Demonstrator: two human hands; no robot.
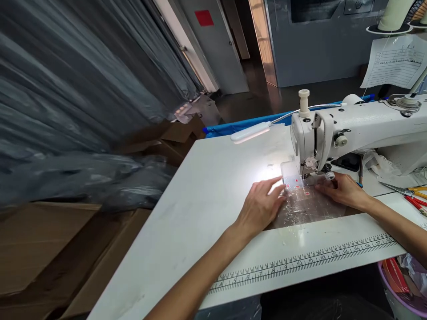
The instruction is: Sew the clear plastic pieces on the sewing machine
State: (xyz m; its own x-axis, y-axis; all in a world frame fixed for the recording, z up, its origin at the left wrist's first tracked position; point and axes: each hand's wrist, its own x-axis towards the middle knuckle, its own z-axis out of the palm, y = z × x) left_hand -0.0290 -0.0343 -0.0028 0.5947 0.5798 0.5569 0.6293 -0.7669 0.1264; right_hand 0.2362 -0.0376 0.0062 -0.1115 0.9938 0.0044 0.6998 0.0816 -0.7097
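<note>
A sewing machine (308,144) stands at the right, with its needle area over a clear plastic piece (300,202) that carries small red marks. My left hand (262,204) rests at the left edge of this plastic, fingers stretched out and apart. On the other side, my right hand (347,191) lies with its fingertips on the plastic, just right of the presser foot. Its fingers look extended rather than closed, though some are partly hidden behind the machine head. The plastic lies flat on the white table (173,226) beneath the needle.
A lamp (251,132) on a bendable neck lights the table. Scissors (405,190) and a dark phone (347,161) lie at the right. A printed ruler (300,263) runs along the front edge. Cardboard boxes (43,240) stand left, and a bin (400,293) sits below right.
</note>
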